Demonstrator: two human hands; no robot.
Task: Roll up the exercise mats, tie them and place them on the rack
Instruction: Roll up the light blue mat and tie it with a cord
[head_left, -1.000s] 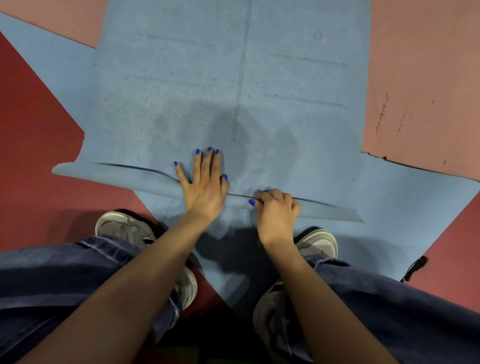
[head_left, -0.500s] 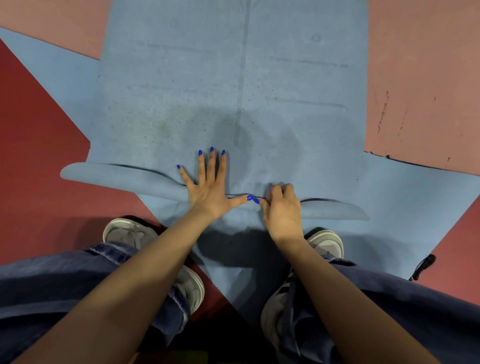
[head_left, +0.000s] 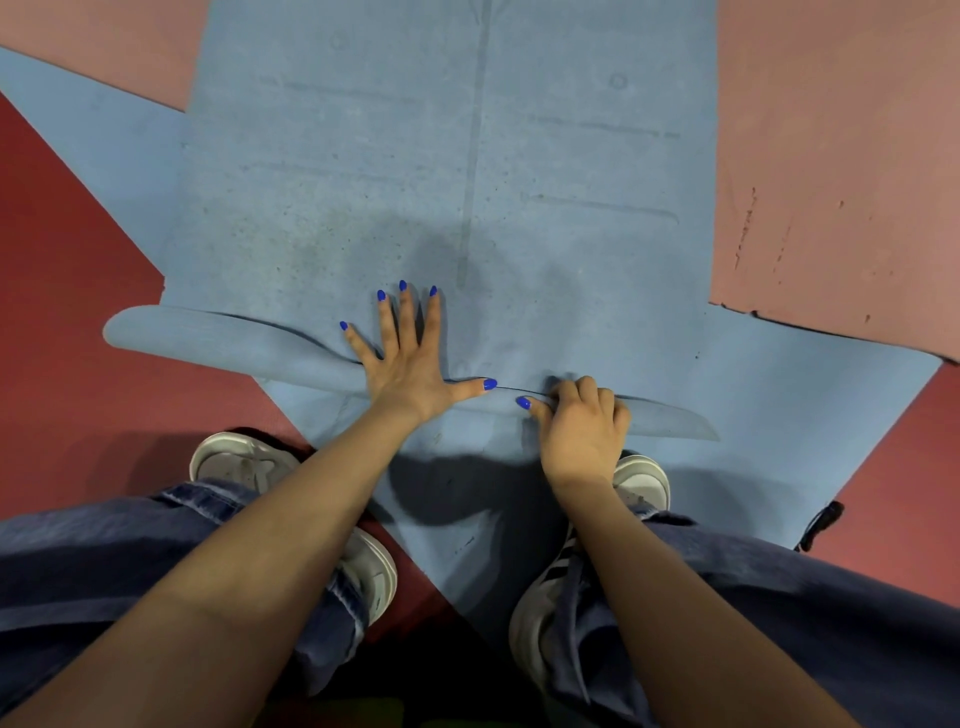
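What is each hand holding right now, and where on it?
Right hand grips the mat's rolled near edge. Left hand holds nothing; it presses flat on the roll.

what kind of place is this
Probably a gym or exercise studio: a blue exercise mat with printed alignment lines lies on another blue mat, over padded red and pink floor tiles.

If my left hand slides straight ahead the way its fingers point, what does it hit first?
Nothing, as far as the picture shows. The left hand lies flat on the blue mat, fingers pointing up its unrolled length, and only bare mat lies ahead to the frame's edge.
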